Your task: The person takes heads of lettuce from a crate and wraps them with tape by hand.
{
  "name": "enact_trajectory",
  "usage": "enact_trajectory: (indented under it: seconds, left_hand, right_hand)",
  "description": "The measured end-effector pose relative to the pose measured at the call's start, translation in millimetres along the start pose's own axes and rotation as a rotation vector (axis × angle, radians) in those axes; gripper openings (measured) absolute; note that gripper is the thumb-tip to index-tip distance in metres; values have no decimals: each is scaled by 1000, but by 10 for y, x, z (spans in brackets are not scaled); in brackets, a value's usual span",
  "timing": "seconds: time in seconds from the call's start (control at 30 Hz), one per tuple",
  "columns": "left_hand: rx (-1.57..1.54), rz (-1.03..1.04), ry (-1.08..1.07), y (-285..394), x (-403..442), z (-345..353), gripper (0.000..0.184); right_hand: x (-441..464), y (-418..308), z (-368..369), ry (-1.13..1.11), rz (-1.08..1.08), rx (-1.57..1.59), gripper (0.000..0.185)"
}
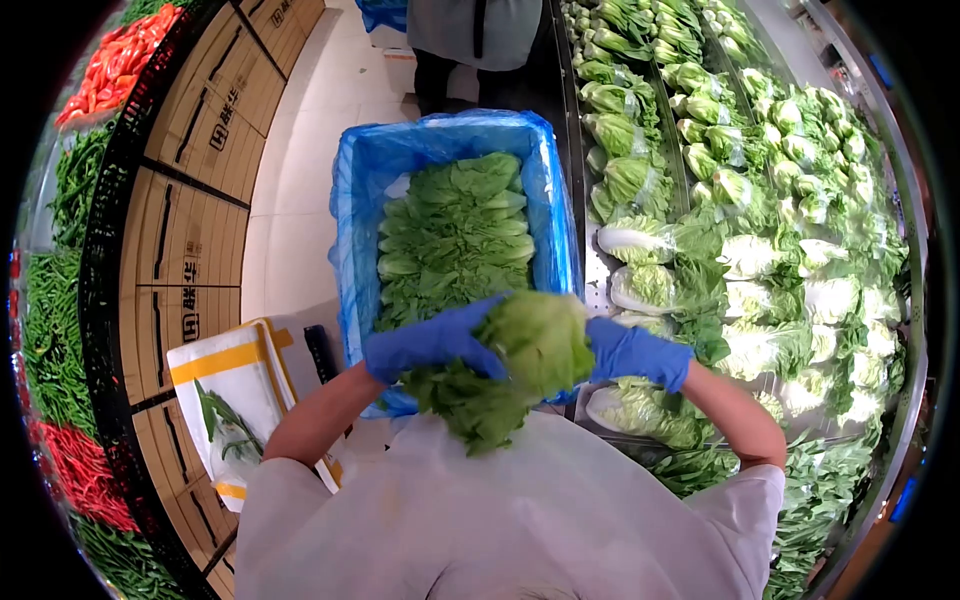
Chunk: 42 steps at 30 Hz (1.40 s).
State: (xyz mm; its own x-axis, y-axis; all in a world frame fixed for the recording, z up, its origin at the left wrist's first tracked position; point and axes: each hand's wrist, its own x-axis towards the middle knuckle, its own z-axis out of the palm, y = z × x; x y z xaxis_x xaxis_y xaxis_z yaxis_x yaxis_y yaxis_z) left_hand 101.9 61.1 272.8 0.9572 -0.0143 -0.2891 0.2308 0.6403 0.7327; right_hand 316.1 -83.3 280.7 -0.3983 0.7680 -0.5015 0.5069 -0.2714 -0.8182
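Observation:
A head of leafy lettuce (543,345) is held up between my two blue-gloved hands, over the near end of a crate (560,200) lined with blue plastic. My left hand (430,342) wraps its fingers round the lettuce from the left, and dark green leaves droop below it. From the other side my right hand (637,352) grips the pale right end, its fingertips partly hidden behind the lettuce. Inside the crate, more lettuce (455,230) lies packed in rows.
To the right, a sloped display shelf carries romaine lettuce (625,180) and napa cabbages (750,300). A white foam box (215,355) with yellow tape stands at left. Beyond it are green chillies (60,340) and red peppers (115,65). Another person (475,35) stands past the crate.

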Motion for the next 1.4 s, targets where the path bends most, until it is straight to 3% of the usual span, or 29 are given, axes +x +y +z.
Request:
enact_trajectory:
  seconds: [0.03,0.1,0.2,0.27,0.33,0.47,0.53,0.6,0.67,0.73,0.8,0.83,0.9,1.07,1.13,1.17,1.23,1.3,1.33,1.4]
  left_hand:
    - [154,-60,-80,12,33,36,75]
    - [211,-109,-121,35,53,121,75]
    - [385,-177,-180,-73,115,58,71]
    - [528,-161,-192,-70,125,37,68]
    - [686,-236,-163,46,135,96,71]
    - [972,-417,-75,182,225,295,82]
    - [978,-432,-27,155,278,291,82]
    - [982,-443,21,93,319,243,82]
    - [686,-227,91,22,329,125,88]
    - [623,-333,82,-64,381,-5,87]
    - [559,-395,-53,-82,468,-89,61]
    - [571,-395,-67,-56,423,-94,61]
    - [14,-358,-96,-14,224,-144,51]
    - [8,-557,59,101,236,-156,51]
    - [390,-302,-154,91,232,-78,53]
    - [184,-384,-14,-48,211,-182,52]
    - [245,-360,-26,36,246,-154,50]
    - [302,-332,-33,37,252,-199,49]
    - [133,-246,23,-82,234,-362,48]
    - [-43,-158,96,-204,158,-578,47]
  right_hand:
    - [102,408,215,-3,-4,0,49]
    - [278,1207,654,-125,-184,799,53]
    - [94,609,568,-29,-324,761,56]
    - [82,266,529,41,12,1015,45]
    - [201,395,537,135,186,1415,36]
    - [283,204,312,132,116,1574,32]
    - [296,233,275,370,64,1388,33]
    - [301,167,203,399,53,1365,33]
    - [233,-75,102,420,-113,1381,33]
    - [269,-92,37,424,-106,1388,35]
    - [407,5,-12,342,-92,1189,37]
    - [453,37,-23,329,-60,1183,38]
    - [489,36,-40,294,-78,1176,42]
    - [532,-74,-103,176,-165,1097,47]
    - [592,-55,-155,141,-164,1089,48]
    - [574,-114,-203,114,-115,1036,47]
    - [577,-195,-248,88,-65,983,46]
    - [602,-252,-259,137,-151,950,41]
    - [526,-361,-276,131,-146,949,41]
    - [343,-619,-310,264,68,738,34]
